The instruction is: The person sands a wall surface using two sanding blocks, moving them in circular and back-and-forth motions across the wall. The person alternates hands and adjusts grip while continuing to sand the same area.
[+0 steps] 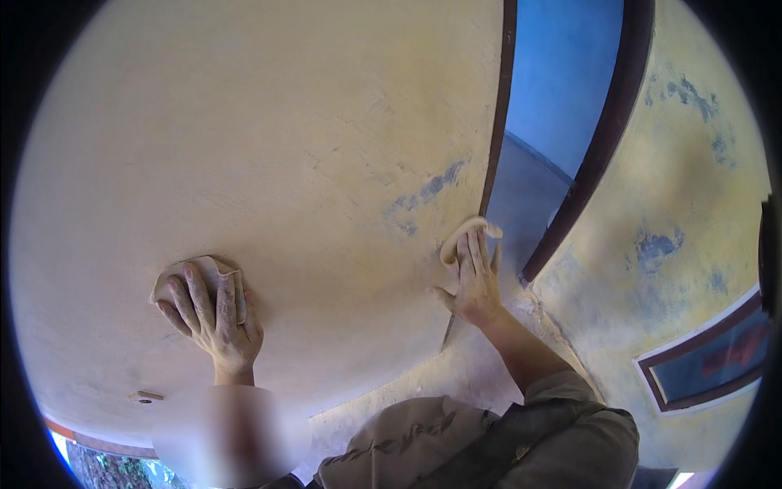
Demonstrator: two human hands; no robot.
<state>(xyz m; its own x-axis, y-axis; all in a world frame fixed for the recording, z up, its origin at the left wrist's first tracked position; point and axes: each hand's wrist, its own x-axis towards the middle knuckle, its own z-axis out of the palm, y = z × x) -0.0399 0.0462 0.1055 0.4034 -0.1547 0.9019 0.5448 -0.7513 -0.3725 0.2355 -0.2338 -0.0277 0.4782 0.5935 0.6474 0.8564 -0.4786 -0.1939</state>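
My left hand (217,318), dusty and with its fingers spread, presses a pale sheet of sandpaper or cloth (211,275) against the yellowish plastered wall (293,153). At the wall's right edge, beside the dark door frame (495,122), my right hand (476,281) lies on a second pale, curled sheet (452,247). Its thumb points out to the left. Grey worn patches (434,183) mark the wall above and to the left of my right hand.
A doorway with blue light (562,79) opens at the upper right. Beyond it stands another patchy wall (702,202) with a dark-framed window (708,360). A small fitting (146,397) sticks out of the wall at the lower left.
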